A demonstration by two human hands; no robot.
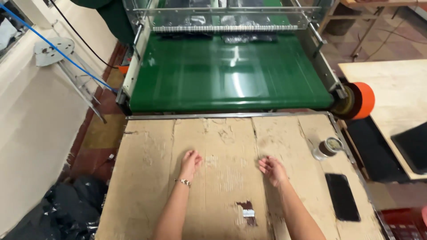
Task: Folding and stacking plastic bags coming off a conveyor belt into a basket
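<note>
— Where are your hands right now?

— Both rest over the cardboard sheet that covers the table. My left hand sits left of the middle, fingers curled loosely, holding nothing. There is a beaded bracelet on that wrist. My right hand is well apart from it, to the right, fingers half bent and palm turned inward, also empty.

— Do they touch the cardboard?

— They look very low over it, but I cannot tell whether they press on it.

— What lies around them?

— Near my right hand, toward the table's right edge, stands a small glass with a dark drink. Closer to me on that side a black phone lies flat, screen dark. Between my forearms the cardboard has a torn dark patch.

— And ahead of you?

— A green conveyor belt runs up to the far edge of the table, with an orange roller at its right end. Black plastic bags are heaped on the floor at my left.
</note>
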